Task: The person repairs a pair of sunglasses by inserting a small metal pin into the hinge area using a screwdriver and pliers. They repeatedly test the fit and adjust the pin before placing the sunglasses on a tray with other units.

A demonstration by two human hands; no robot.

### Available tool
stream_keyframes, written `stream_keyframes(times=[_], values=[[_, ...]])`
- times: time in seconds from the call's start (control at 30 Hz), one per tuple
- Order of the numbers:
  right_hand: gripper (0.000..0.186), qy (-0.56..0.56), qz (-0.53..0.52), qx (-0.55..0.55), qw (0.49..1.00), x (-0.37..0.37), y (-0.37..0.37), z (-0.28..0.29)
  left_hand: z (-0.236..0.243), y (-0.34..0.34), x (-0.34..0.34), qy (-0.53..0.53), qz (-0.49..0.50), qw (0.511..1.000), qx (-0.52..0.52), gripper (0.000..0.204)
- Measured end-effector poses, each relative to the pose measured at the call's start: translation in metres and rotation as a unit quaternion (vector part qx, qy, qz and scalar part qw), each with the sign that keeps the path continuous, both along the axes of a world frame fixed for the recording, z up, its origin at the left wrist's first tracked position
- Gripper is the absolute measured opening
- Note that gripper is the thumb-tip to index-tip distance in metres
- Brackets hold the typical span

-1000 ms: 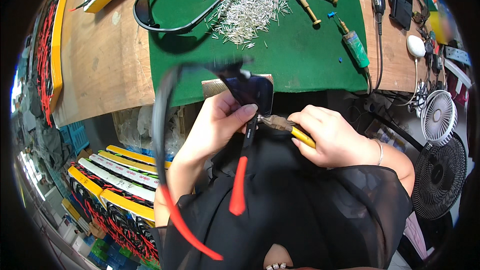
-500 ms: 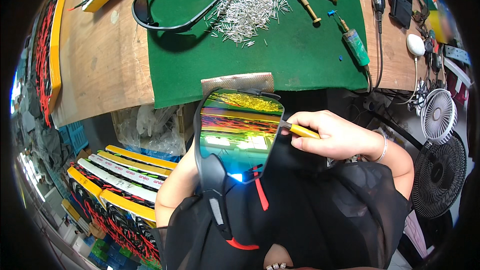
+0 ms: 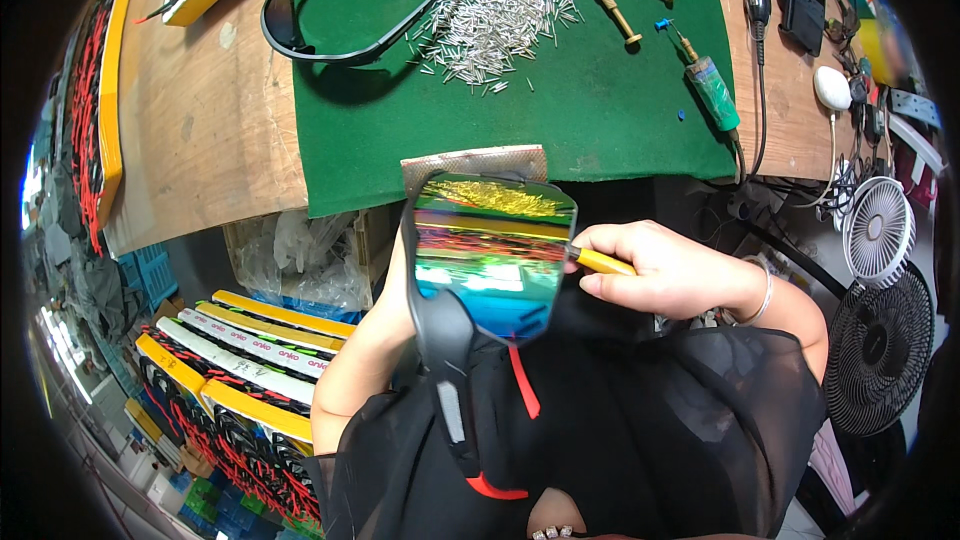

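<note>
In the head view, mirrored sunglasses (image 3: 492,265) are at the middle of the frame, lens facing up, red-tipped arms toward the lower edge. The left hand (image 3: 399,278) is mostly hidden behind them, so its grip cannot be told; the right hand (image 3: 645,265) is closed around a yellow-handled tool (image 3: 606,261), whose head the lens covers. The glasses look light and fairly stiff, the lens slick and easily scratched; the dark frame seems the safer hold. A textured block (image 3: 475,162) sits near their top rim. Beyond, on the green mat (image 3: 400,125), lie metal pins (image 3: 500,20), another pair of glasses (image 3: 365,57) and a green-handled tool (image 3: 712,96).
</note>
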State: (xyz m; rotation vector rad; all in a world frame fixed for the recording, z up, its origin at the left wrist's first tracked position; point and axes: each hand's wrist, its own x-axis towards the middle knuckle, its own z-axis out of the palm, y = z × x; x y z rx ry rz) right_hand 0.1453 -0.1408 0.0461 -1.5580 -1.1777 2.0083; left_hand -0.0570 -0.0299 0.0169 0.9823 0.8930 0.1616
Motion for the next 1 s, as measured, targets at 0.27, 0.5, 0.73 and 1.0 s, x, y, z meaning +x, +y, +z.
stream_keyframes(times=[0.27, 0.5, 0.73, 1.0], values=[[0.03, -0.299, 0.039, 0.384, 0.873, -0.015, -0.017, -0.006, 0.008, 0.014, 0.01, -0.011, -0.07, 0.994, -0.08, 0.026], [0.029, -0.133, 0.012, 0.229, 0.964, -0.009, -0.016, -0.009, -0.009, -0.003, -0.008, 0.014, -0.003, 0.995, -0.097, 0.023], [0.028, -0.014, 0.004, -0.002, 1.0, -0.002, 0.002, 0.01, 0.017, 0.0, 0.005, -0.017, 0.057, 0.994, -0.088, 0.015], [0.029, 0.047, -0.023, 0.009, 0.999, 0.0, -0.004, -0.006, 0.014, -0.001, 0.004, 0.016, 0.031, 0.999, 0.041, 0.017]])
